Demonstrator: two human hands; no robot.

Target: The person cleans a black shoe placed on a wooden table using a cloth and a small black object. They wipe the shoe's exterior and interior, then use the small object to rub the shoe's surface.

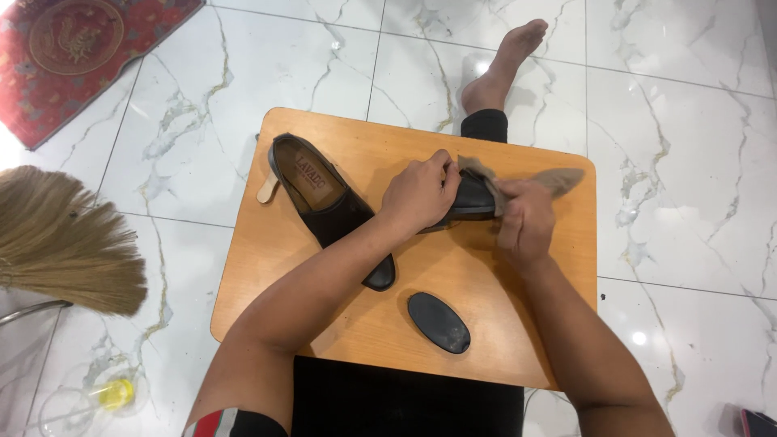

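Observation:
My left hand grips a black leather shoe and holds it over a small wooden table. My right hand presses a brownish-grey cloth against the end of that shoe. A second black shoe with a tan insole lies on the table to the left, partly under my left forearm. A black oval brush or polish pad lies near the table's front edge.
A straw broom lies on the white marble floor at the left. A red patterned rug is at the top left. My bare foot stretches out beyond the table. A small clear bottle with yellow liquid sits lower left.

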